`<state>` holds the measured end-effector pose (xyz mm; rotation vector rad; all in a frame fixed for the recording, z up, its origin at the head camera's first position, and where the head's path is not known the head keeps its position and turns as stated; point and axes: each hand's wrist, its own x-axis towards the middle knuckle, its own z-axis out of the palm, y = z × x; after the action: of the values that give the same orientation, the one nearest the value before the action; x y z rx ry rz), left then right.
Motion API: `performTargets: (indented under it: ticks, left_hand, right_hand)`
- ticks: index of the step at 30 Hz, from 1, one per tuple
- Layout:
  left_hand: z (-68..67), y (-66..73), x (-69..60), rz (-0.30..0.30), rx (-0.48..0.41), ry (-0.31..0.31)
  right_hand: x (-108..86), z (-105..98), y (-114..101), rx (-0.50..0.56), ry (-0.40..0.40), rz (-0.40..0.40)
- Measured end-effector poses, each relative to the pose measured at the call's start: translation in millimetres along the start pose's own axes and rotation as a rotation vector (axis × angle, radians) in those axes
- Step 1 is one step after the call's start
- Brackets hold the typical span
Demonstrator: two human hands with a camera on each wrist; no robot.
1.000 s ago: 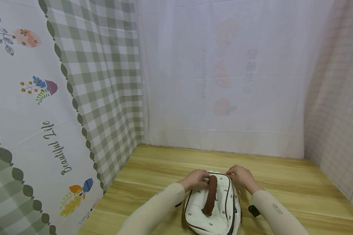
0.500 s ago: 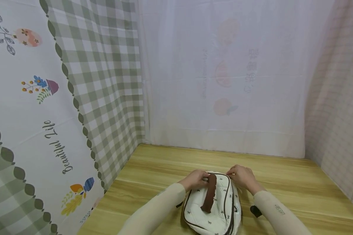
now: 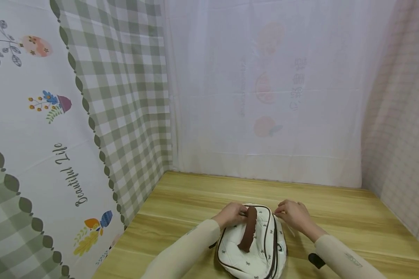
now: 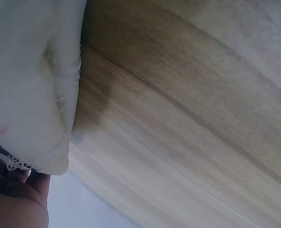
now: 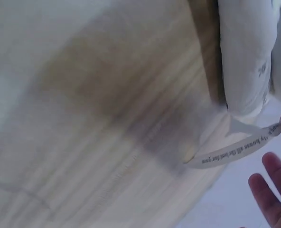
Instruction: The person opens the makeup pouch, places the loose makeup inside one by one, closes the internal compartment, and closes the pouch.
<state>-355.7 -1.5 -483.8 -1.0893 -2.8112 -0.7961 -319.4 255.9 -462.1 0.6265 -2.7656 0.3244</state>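
A white quilted zippered bag (image 3: 235, 255) with small dark bow prints, dark piping and a brown top handle (image 3: 248, 232) lies on the table. My left hand (image 3: 232, 215) holds the bag's far left edge, beside the handle's far end; in the left wrist view, the left fingers (image 4: 38, 185) are at the bag's edge. My right hand (image 3: 295, 215), just off the far right corner, pinches a printed ribbon zipper pull (image 5: 235, 153) by the bag. Two of its other fingers are spread apart in the right wrist view. The zipper's slider is hard to make out.
The bag rests on a wood-grain table (image 3: 188, 193). A green checked curtain (image 3: 125, 97) hangs at the left, and a white curtain (image 3: 213, 116) closes off the back. Pale cloth (image 3: 398, 135) hangs along the right side.
My right hand has shifted right and slightly nearer, away from the bag's far edge. The left hand stays by the handle, with the bag almost unmoved.
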Motion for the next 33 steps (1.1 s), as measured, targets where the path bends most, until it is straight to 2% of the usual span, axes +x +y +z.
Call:
performTargets:
  ticks: [10, 23, 33]
  left_hand:
    - [2.4, 1.1, 0.0, -0.038, -0.016, 0.011]
    - [6.3, 0.1, -1.4, -0.054, -0.020, 0.015]
    - [6.2, 3.5, -1.2, -0.063, -0.004, 0.017]
  right_hand:
    - [-27.0, -3, -11, 0.027, 0.033, 0.026]
    - [-53.7, -5, -27, 0.028, 0.117, -0.020]
    - [-76.7, -11, -48, 0.064, 0.101, 0.026]
